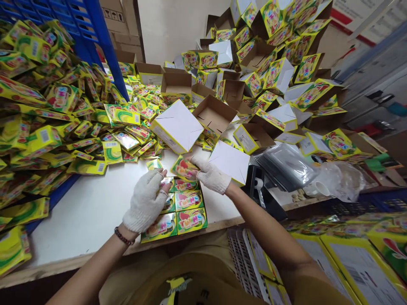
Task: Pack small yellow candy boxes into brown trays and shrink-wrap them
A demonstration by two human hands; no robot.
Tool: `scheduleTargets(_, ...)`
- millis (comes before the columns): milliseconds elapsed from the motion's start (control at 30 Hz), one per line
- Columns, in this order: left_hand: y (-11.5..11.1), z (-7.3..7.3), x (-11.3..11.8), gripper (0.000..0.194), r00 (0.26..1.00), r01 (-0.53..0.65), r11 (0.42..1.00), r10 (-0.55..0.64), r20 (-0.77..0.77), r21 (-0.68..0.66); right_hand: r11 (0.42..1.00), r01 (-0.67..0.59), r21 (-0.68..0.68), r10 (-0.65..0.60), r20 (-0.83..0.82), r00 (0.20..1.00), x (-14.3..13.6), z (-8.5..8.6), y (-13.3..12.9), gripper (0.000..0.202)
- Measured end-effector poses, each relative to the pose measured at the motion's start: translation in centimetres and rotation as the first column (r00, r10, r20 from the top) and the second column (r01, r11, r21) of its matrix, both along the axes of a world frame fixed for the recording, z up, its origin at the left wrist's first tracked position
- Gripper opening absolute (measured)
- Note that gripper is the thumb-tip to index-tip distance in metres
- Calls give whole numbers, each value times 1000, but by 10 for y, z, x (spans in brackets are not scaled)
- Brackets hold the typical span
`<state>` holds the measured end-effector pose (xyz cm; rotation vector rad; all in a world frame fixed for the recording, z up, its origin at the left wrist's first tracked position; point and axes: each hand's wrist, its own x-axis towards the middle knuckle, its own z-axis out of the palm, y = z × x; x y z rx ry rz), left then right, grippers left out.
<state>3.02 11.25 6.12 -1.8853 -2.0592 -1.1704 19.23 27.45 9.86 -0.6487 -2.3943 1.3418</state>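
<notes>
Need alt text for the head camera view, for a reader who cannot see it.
Two hands in white knit gloves work over rows of yellow-green snack packets laid at the near edge of a white table: the right hand grips one packet, and the left hand rests on the rows. Heaps of packets and open cartons surround them.

left hand: gloved, resting on packet rows on surface | right hand: pinching one packet | open boxes just beyond both hands
</notes>
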Motion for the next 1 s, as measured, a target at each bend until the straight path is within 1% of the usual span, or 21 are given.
scheduleTargets(67, 2, -7, -9, 32, 997, 3, 994, -11, -74, -109, 994, -44, 96, 27, 166, 986, 5, -11, 9, 29)
scheduleTargets(100, 3, -11, -12, 33, 995, -1, 988, -14, -96, -157, 988, -40, 146, 9, 207, 978, 6, -18, 9, 25)
scheduleTargets(133, 3, -13, -13, 35, 994, -5, 980, -17, -107, -198, 981, -18, 193, -24, 212, 977, 5, -25, 7, 22)
scheduleTargets(200, 3, -17, -13, 37, 995, 4, 967, -29, -94, -255, 967, 43, 251, -84, 151, 985, 1, -40, 0, 21)
scheduleTargets(267, 2, -18, -11, 39, 997, 25, 960, -44, -61, -280, 960, 76, 270, -104, 91, 990, -3, -51, -10, 25)
scheduleTargets(300, 2, -18, -11, 39, 998, 31, 958, -46, -48, -284, 957, 64, 285, -93, 88, 992, -5, -54, -14, 27)
scheduleTargets(367, 0, -17, -11, 40, 998, 31, 957, -44, -38, -287, 935, 13, 355, -69, 145, 987, -5, -56, -23, 30)
scheduleTargets(400, 0, -16, -11, 41, 998, 29, 957, -43, -42, -290, 913, -11, 409, -77, 200, 977, -5, -55, -27, 31)
scheduleTargets(467, 0, -14, -9, 42, 996, 19, 950, -45, -76, -311, 860, -52, 508, -133, 323, 937, -4, -52, -34, 39)
scheduleTargets(533, 1, -9, -5, 46, 985, -22, 939, -39, -169, -344, 827, -63, 559, -206, 406, 890, -4, -49, -40, 53)
scheduleTargets(600, 1, -4, 4, 53, 957, -59, 931, -51, -287, -361, 832, -59, 551, -219, 425, 878, -7, -50, -43, 58)
scheduleTargets(633, 0, -2, 10, 58, 940, -52, 932, -76, -332, -359, 843, -50, 536, -207, 408, 889, -8, -52, -43, 59)
scheduleTargets(667, -2, -1, 17, 62, 924, -18, 934, -120, -362, -356, 856, -36, 515, -187, 375, 908, -9, -55, -42, 60)
scheduleTargets(733, -7, -4, 28, 65, 890, 106, 928, -248, -383, -356, 886, 26, 463, -166, 264, 950, -6, -63, -37, 61)
scheduleTargets(767, -10, -9, 33, 63, 869, 164, 918, -308, -387, -362, 896, 79, 437, -180, 195, 964, -2, -66, -32, 62)
scheduleTargets(800, -13, -15, 36, 60, 855, 204, 910, -346, -387, -362, 898, 145, 416, -215, 126, 968, 6, -68, -27, 62)
scheduleTargets(833, -15, -21, 37, 59, 856, 215, 910, -350, -380, -354, 887, 221, 405, -269, 64, 961, 17, -68, -20, 62)
scheduleTargets(867, -17, -28, 38, 58, 858, 222, 907, -356, -369, -358, 864, 297, 406, -330, 12, 944, 31, -66, -11, 61)
scheduleTargets(933, -20, -40, 38, 62, 872, 227, 901, -357, -335, -370, 779, 447, 439, -470, -63, 881, 69, -52, 10, 56)
scheduleTargets(967, -20, -44, 37, 65, 875, 232, 892, -366, -318, -388, 721, 511, 468, -542, -80, 837, 91, -41, 24, 53)
scheduleTargets(1000, -21, -46, 37, 67, 878, 231, 885, -369, -304, -405, 641, 587, 495, -630, -99, 770, 115, -29, 38, 49)
